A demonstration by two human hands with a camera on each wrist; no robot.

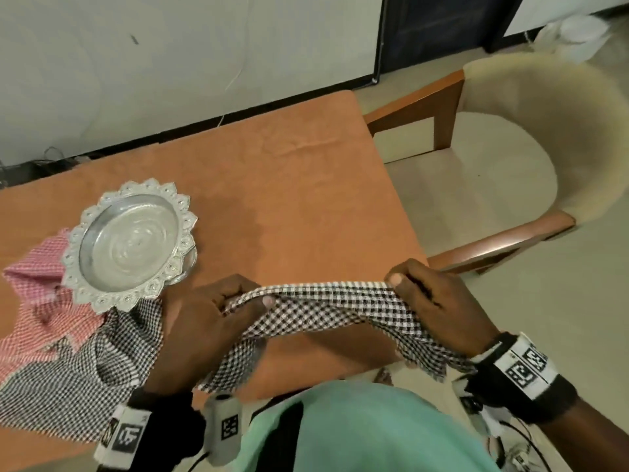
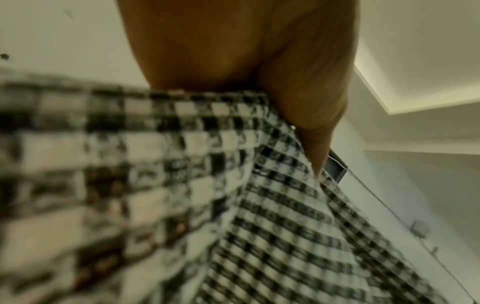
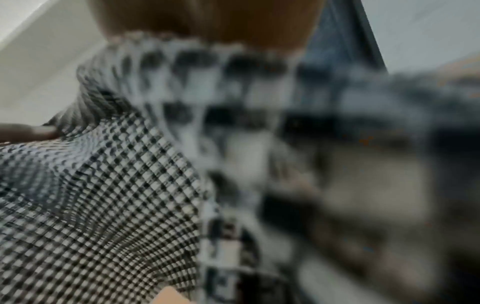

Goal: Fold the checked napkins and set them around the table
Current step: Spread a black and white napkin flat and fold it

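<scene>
A black-and-white checked napkin point(image 1: 323, 308) is stretched in the air above the table's near right corner. My left hand point(image 1: 231, 301) pinches its left end, thumb on top. My right hand point(image 1: 408, 284) pinches its right end, and the cloth hangs down below both wrists. In the left wrist view the napkin point(image 2: 207, 185) fills the frame under my palm point(image 2: 246, 51). The right wrist view shows the same cloth point(image 3: 116, 185), blurred, close to the lens. A second black checked napkin point(image 1: 78, 376) and a pink checked one point(image 1: 37, 294) lie crumpled at the left.
An ornate silver plate point(image 1: 131, 241) sits on the orange-covered table point(image 1: 289, 185), partly on the pink napkin. A cream upholstered chair point(image 1: 510, 158) with wooden arms stands to the right of the table. A white wall runs behind.
</scene>
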